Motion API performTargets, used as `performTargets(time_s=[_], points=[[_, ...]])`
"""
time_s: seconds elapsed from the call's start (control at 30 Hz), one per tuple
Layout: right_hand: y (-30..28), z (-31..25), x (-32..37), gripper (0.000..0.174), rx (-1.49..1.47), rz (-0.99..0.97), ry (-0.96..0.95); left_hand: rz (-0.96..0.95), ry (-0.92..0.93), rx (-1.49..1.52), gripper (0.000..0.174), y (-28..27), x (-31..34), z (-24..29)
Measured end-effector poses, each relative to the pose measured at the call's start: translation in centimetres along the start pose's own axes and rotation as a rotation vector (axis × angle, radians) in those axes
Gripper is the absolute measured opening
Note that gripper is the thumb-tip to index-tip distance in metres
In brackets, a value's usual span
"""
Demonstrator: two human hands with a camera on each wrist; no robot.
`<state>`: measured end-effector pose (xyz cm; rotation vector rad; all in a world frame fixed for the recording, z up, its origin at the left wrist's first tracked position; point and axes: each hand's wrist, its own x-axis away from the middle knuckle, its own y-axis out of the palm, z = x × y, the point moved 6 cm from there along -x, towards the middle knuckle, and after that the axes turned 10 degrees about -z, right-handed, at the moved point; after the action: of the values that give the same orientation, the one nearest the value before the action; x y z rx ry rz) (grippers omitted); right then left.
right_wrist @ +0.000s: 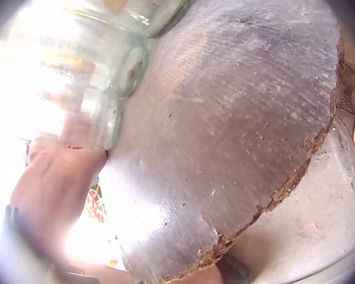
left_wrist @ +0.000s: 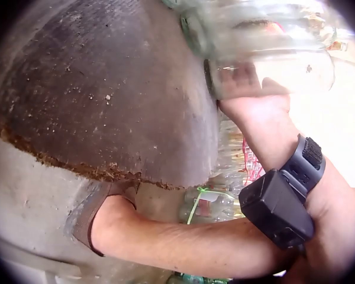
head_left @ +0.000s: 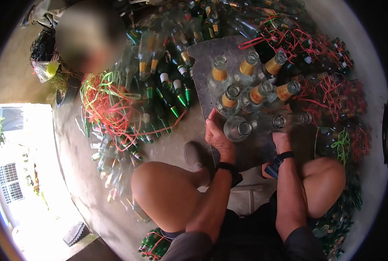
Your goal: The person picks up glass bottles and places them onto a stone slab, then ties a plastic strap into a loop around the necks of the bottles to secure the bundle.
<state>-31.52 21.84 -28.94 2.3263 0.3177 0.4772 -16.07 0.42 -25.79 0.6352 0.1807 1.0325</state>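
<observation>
Clear bottles [head_left: 257, 95] between left grip [head_left: 219, 135] and right grip [head_left: 282, 140]

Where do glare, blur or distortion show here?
Head: opening at left blown out, round blurred patch at upper left, right-hand wall bowed by distortion; left wrist: bottles washed out at upper right; right wrist: bottles bleached, glare on the board.

Nine clear bottles [head_left: 255, 93] grouped on dark board [head_left: 204, 54]; left hand [head_left: 219, 135], right hand [head_left: 281, 139] at either side. Green bottles [head_left: 164, 82], tangled red straps [head_left: 115, 111] around.
</observation>
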Motion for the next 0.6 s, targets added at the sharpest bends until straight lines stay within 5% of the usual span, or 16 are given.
performTargets(time_s=[0.1, 0.6], points=[[0.4, 0.0, -0.1, 0.037, -0.019, -0.02, 0.004, -0.034, 0.011, -0.014, 0.052, 0.3, 0.0, 0.2], [-0.5, -0.1, -0.6, 0.031, 0.031, -0.008, 0.073, -0.017, 0.005, -0.182, 0.052, -0.1, -0.1, 1.5]])
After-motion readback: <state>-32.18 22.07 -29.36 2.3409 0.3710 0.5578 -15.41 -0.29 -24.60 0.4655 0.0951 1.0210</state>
